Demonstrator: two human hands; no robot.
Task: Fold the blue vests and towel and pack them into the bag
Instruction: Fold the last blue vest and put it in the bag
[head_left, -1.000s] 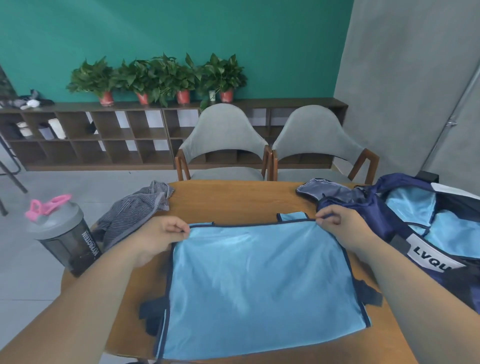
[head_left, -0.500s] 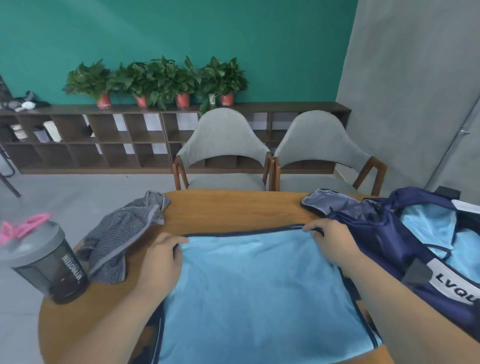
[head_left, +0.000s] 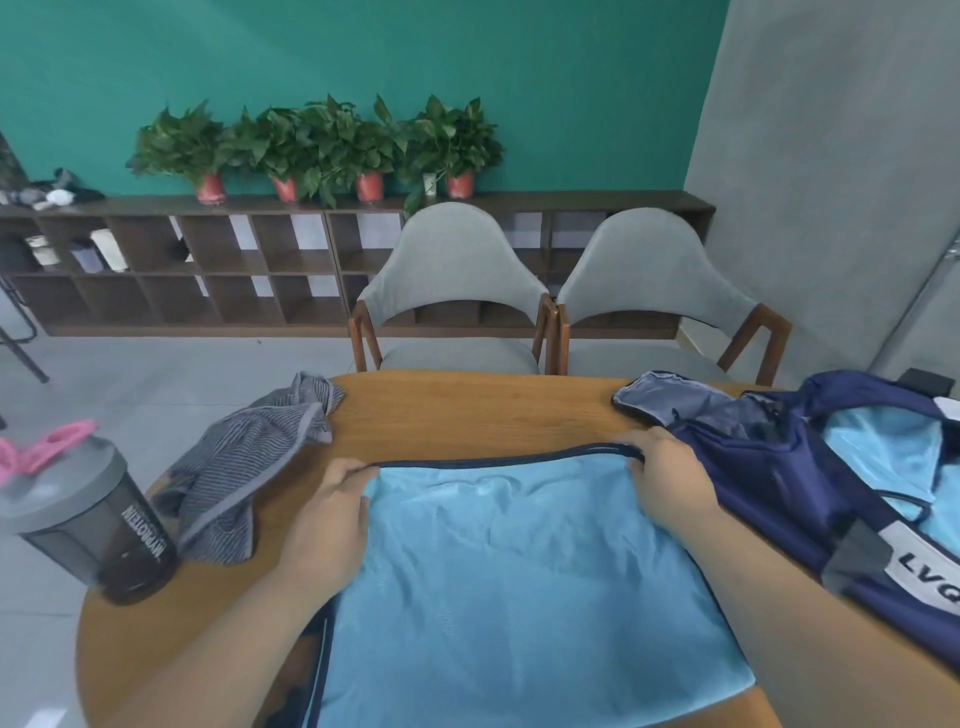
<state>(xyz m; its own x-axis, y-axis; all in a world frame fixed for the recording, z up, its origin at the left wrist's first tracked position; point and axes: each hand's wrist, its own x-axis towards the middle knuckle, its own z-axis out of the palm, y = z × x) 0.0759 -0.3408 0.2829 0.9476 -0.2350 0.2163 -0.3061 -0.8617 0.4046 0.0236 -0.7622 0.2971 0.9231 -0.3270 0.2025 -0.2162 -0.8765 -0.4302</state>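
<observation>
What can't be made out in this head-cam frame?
- bag: cut off by the right edge. Its label reads only "LVQ", and its own flap partly hides the contents.
- blue vest: near end cut off by the bottom edge, sides covered by the forearms.
- left hand, right hand: fingertips hidden at the hem they grip.
- bottle: lid cut off by the left edge.
- shelf items: too small and blurred to identify.

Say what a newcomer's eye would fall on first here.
The light blue vest spread over the wooden table, both far corners pinched by the left hand and right hand. Then the open navy bag at the right edge and the grey bottle with a pink clip at the left.
</observation>
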